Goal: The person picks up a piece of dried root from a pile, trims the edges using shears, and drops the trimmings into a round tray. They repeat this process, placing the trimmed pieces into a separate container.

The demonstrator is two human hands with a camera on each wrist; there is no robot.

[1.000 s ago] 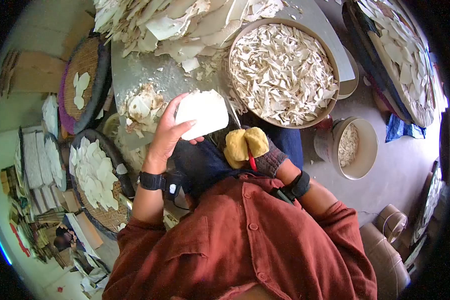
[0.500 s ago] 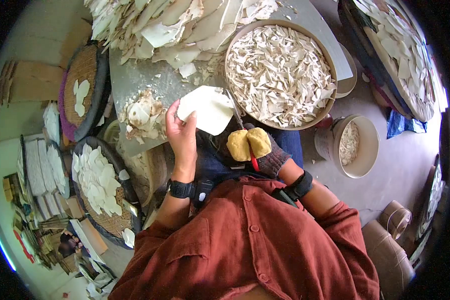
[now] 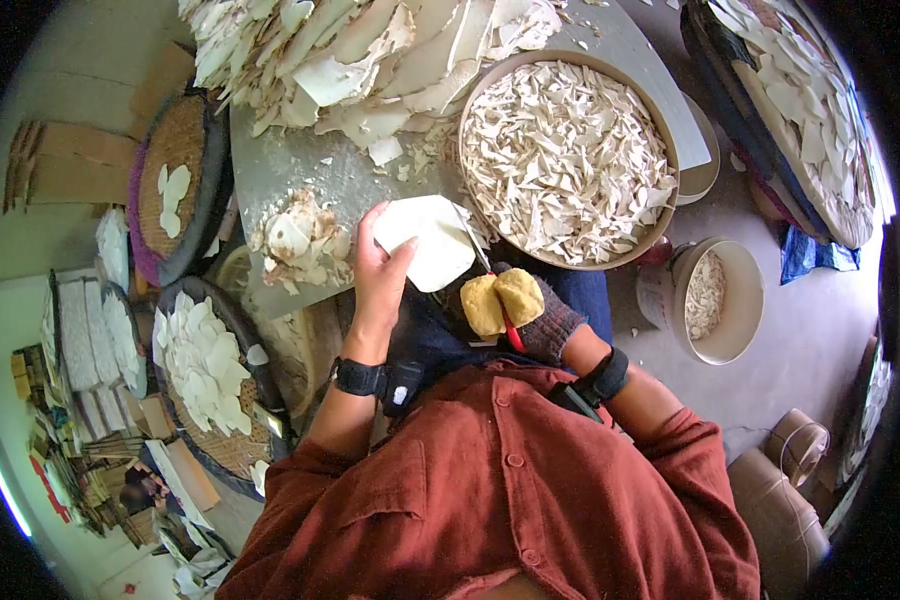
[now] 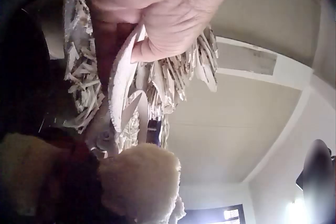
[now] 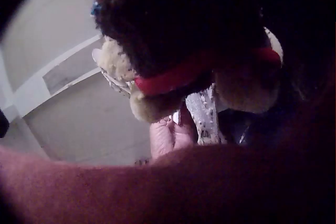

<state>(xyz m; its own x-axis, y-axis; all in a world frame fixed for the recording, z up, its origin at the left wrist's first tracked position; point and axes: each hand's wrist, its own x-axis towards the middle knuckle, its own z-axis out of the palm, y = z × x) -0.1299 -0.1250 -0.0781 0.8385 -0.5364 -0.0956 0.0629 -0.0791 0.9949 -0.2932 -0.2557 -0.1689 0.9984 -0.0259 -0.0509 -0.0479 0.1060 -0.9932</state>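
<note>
A white flat piece (image 3: 427, 243) with angular cut corners is pinched between the thumb and fingers of the bare left hand (image 3: 378, 275). Scissors with red handles (image 3: 513, 335) and yellow foam padding (image 3: 501, 300) are gripped by the gloved right hand (image 3: 542, 318); their blades (image 3: 473, 241) lie along the piece's right edge. In the left wrist view the left hand (image 4: 157, 14) holds the piece (image 4: 124, 85) nearly edge-on, beside the blades. The right wrist view is dark, with the red handle (image 5: 173, 79) crossing the dark glove (image 5: 178, 29).
A round tray of white scraps (image 3: 570, 160) stands on the metal table (image 3: 350, 160), near a heap of large flakes (image 3: 370, 60) and a small crumbly pile (image 3: 300, 238). Right of it is a bucket (image 3: 745, 320); left, a basket of cut pieces (image 3: 202, 365).
The left hand first moved inward and turned the white piece, then shifted slightly right with it. The scissor blades now lie along the piece's right edge.
</note>
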